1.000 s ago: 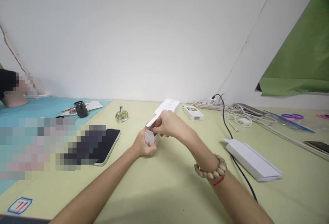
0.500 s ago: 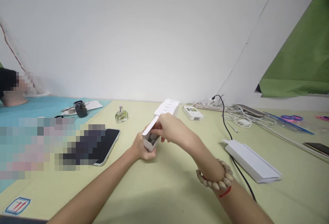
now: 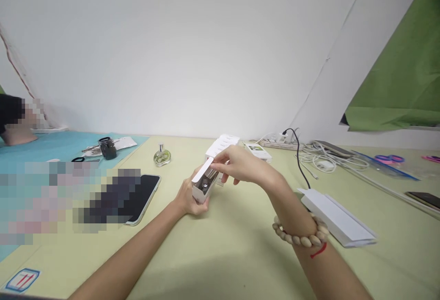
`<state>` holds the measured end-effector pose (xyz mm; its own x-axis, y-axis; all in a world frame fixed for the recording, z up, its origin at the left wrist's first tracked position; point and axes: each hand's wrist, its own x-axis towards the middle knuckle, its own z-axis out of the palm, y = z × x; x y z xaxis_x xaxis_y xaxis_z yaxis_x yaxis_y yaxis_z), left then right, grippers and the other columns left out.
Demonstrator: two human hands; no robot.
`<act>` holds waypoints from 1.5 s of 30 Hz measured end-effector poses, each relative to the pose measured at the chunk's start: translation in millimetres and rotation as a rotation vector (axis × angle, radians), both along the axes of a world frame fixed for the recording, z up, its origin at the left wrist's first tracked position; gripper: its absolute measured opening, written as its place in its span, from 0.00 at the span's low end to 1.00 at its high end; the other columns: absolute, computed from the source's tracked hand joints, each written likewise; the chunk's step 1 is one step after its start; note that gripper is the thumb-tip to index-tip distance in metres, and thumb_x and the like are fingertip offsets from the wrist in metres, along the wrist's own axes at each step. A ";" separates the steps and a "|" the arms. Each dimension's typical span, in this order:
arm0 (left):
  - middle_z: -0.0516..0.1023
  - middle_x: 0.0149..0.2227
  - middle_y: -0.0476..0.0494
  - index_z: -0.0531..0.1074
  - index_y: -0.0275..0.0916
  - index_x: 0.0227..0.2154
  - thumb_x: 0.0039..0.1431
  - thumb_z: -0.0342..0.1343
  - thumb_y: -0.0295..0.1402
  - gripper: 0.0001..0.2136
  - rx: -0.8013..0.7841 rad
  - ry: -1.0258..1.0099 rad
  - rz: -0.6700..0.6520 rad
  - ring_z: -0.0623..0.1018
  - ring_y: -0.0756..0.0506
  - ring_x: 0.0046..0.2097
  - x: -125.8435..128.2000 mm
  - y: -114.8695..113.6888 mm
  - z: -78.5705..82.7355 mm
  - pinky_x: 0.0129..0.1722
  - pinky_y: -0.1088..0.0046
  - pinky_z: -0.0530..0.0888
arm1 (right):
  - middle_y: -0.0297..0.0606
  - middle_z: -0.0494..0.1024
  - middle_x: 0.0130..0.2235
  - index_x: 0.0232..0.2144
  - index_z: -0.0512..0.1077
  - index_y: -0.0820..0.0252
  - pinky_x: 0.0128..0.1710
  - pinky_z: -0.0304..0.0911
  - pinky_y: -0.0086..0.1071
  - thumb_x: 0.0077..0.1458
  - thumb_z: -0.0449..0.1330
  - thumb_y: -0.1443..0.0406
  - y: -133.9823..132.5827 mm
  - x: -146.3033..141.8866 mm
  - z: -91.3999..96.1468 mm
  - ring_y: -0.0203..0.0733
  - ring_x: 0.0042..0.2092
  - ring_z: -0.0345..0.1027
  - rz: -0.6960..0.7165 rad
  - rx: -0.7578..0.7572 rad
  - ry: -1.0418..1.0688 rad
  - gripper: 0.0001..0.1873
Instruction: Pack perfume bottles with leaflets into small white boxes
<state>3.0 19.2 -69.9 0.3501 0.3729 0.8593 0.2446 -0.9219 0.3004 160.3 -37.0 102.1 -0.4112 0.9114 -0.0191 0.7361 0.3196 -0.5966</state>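
My left hand (image 3: 189, 199) is wrapped around a small white carton box (image 3: 201, 195) from its left and underside, tilted with its open side toward me. Inside the box sits a small object with a shiny metallic top (image 3: 205, 183), mostly in shadow. At the far end of the opening, my right hand (image 3: 239, 164) has thumb and index finger closed on the box's edge, while its other fingers hang beside the right wall. Just behind stands a row of white boxes (image 3: 225, 142), partly covered by my right hand.
A green perfume bottle (image 3: 162, 157) and a phone (image 3: 147, 194) lie to the left, with a dark jar (image 3: 107, 148) beyond. Folded white card (image 3: 338, 217), a black cable (image 3: 299, 153), white cords (image 3: 325, 164) and scissors (image 3: 390, 158) are on the right. Another person's head shows at far left.
My right hand has drawn its fingers up out of the box's opening to its far edge, uncovering the shiny object inside. My left hand keeps its hold on the box.
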 end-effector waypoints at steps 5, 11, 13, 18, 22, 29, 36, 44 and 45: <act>0.71 0.44 0.39 0.58 0.39 0.50 0.36 0.54 0.28 0.32 -0.051 -0.024 -0.038 0.74 0.40 0.42 1.6 -0.6 2.2 0.37 0.62 0.74 | 0.42 0.77 0.35 0.34 0.74 0.63 0.18 0.62 0.21 0.52 0.56 0.59 0.6 11.7 12.9 0.35 0.29 0.71 -0.042 -0.021 0.051 0.14; 0.74 0.36 0.42 0.64 0.35 0.42 0.36 0.54 0.30 0.24 -0.250 -0.011 -0.003 0.75 0.43 0.35 0.3 -1.3 -0.1 0.35 0.65 0.74 | 0.42 0.77 0.32 0.31 0.75 0.63 0.21 0.64 0.23 0.43 0.63 0.64 11.7 42.0 17.0 0.37 0.30 0.71 -0.326 0.038 -0.119 0.11; 0.74 0.33 0.42 0.65 0.34 0.39 0.37 0.54 0.31 0.21 -0.304 0.015 0.001 0.74 0.44 0.33 -0.6 -1.4 -0.6 0.33 0.66 0.73 | 0.41 0.77 0.29 0.30 0.74 0.65 0.24 0.65 0.24 0.38 0.65 0.68 25.9 47.3 3.7 0.38 0.29 0.72 -0.437 -0.079 -0.292 0.11; 0.73 0.29 0.43 0.66 0.35 0.34 0.37 0.52 0.33 0.16 -0.276 0.033 -0.004 0.72 0.46 0.29 -1.3 -2.1 2.0 0.30 0.68 0.72 | 0.41 0.78 0.28 0.29 0.74 0.65 0.29 0.63 0.26 0.34 0.65 0.74 62.8 45.0 -33.8 0.40 0.35 0.73 -0.503 -0.276 -0.631 0.13; 0.73 0.32 0.42 0.66 0.36 0.36 0.36 0.51 0.33 0.19 -0.166 0.064 -0.011 0.73 0.44 0.32 -0.3 -4.8 7.3 0.32 0.67 0.72 | 0.41 0.77 0.27 0.31 0.74 0.65 0.28 0.62 0.27 0.37 0.65 0.69 53.8 41.7 -20.9 0.41 0.32 0.72 -0.549 -0.206 -0.629 0.14; 0.71 0.28 0.44 0.66 0.36 0.30 0.35 0.50 0.33 0.15 -0.037 0.071 0.086 0.72 0.46 0.28 2.9 -7.4 9.2 0.25 0.69 0.71 | 0.35 0.75 0.21 0.20 0.73 0.61 0.18 0.54 0.23 0.47 0.56 0.59 -15.4 13.5 21.6 0.31 0.19 0.65 -0.191 0.063 -0.291 0.12; 0.65 0.21 0.48 0.60 0.39 0.20 0.33 0.49 0.33 0.07 0.080 0.054 0.153 0.67 0.50 0.22 6.4 -10.6 11.9 0.18 0.76 0.62 | 0.34 0.73 0.18 0.24 0.72 0.62 0.18 0.56 0.23 0.41 0.56 0.66 -2.2 -13.9 -11.0 0.32 0.17 0.64 -0.089 -0.028 -0.296 0.06; 0.66 0.21 0.48 0.60 0.39 0.20 0.34 0.48 0.33 0.06 0.106 0.066 0.124 0.67 0.50 0.22 6.8 -10.0 13.3 0.18 0.75 0.63 | 0.32 0.71 0.16 0.18 0.68 0.62 0.19 0.58 0.23 0.35 0.57 0.69 4.4 -13.1 -16.8 0.33 0.19 0.66 -0.120 0.015 -0.308 0.01; 0.66 0.21 0.47 0.60 0.39 0.21 0.35 0.48 0.33 0.06 0.097 0.069 0.118 0.67 0.50 0.22 6.5 -9.8 13.0 0.18 0.75 0.63 | 0.32 0.71 0.15 0.18 0.68 0.62 0.19 0.58 0.23 0.35 0.56 0.70 5.0 -12.4 -17.2 0.33 0.19 0.66 -0.113 0.009 -0.299 0.01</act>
